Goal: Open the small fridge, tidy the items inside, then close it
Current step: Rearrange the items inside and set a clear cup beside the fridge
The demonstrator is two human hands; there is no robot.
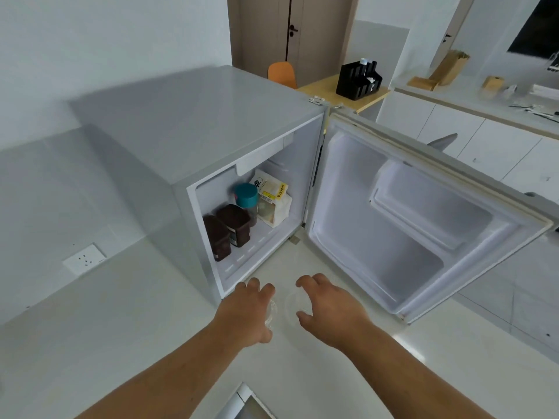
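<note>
Fridge point(211, 125) first: it sat on the white counter point(136, 343) with its door point(408, 225) swung wide to the right, so the opening step was done, while tidying looked unfinished and closing was still to come.

Inside the fridge, toward its left wall near the front, stood two dark brown tubs point(227, 231) side by side, touching or nearly so. Just behind them was a jar with a teal lid point(246, 195), upright. Behind and right of the jar, toward the fridge's back right corner, a white and yellow food packet point(272, 198) leaned against the wall. What the tubs and jar held I could not tell. Both door shelves appeared empty.

On the counter just in front of the fridge's opening lay two clear plastic containers point(298, 303), hard to make out against the white; whether anything was in them I could not say.

My left hand point(251, 313) rested over the left one, fingers loosely curled and spread, and I could not tell if it was truly gripped. My right hand point(329, 309) hovered over the right one, fingers arched apart in a claw, not clamped on anything I could see.

I judged these two still had to go in or be sorted before the door could shut.
</note>
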